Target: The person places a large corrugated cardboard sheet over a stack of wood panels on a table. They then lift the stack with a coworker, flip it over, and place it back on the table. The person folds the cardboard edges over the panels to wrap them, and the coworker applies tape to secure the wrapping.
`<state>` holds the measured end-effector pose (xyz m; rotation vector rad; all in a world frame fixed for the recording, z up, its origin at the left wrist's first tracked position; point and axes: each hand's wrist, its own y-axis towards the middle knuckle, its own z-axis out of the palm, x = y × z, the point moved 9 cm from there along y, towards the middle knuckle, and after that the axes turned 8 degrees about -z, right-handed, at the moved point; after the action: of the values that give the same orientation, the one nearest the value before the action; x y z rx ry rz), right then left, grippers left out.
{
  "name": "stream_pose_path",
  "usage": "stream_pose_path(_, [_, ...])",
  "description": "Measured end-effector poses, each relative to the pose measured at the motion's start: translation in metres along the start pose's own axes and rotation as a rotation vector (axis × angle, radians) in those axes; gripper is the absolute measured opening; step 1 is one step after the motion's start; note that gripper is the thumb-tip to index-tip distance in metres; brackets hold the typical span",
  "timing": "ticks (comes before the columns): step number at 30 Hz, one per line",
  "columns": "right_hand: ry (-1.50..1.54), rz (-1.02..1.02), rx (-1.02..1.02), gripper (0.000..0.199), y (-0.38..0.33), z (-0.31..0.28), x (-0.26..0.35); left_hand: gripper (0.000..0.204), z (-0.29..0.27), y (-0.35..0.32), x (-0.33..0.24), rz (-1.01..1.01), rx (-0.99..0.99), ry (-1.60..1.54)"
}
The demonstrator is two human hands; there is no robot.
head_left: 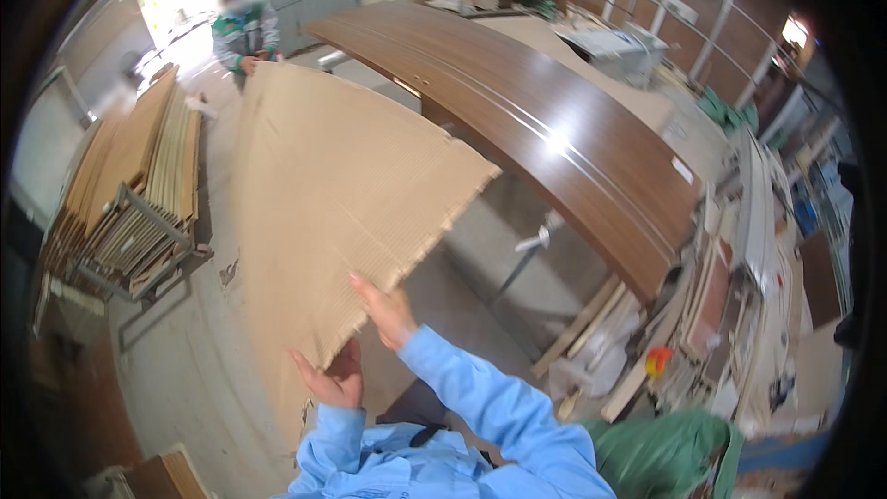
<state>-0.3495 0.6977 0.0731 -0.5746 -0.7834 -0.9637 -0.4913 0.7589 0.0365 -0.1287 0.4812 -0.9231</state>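
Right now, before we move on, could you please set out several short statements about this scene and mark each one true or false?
1. The left hand and right hand are both at the near edge of the cardboard sheet. True.
2. The glossy brown panel is left of the cardboard sheet. False: it is on the right.
3. A co-worker stands at the far end of the cardboard sheet. True.
4. The wearer's right sleeve is red. False: it is light blue.
5. The bundled cloth-like material at the lower right is white. False: it is green.
6. Stacked panels stand on the left. True.
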Motion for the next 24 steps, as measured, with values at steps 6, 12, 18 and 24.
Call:
stream_pose_path(6, [-0.148,0.229,0.021,0.04,0.004,-0.112,0.02,0.055,-0.062,-0.007,0.1,0.012,-0.247,-0.095])
stream_pose_path(12, [-0.38,0.001,0.116,0.034,0.045,-0.143,0.095,0.049,-0.133,-0.004,0.147,0.033,-0.502,-0.278])
stream_pose_path(18, [-0.379,-0.086,0.223,0.034,0.054,-0.142,0.148,0.043,-0.137,0.001,0.184,0.12,-0.575,-0.264])
stream_pose_path(24, [-0.36,-0.086,0.386,0.034,0.05,-0.166,0.203,0.04,-0.098,-0.038,0.221,0.347,-0.415,-0.357])
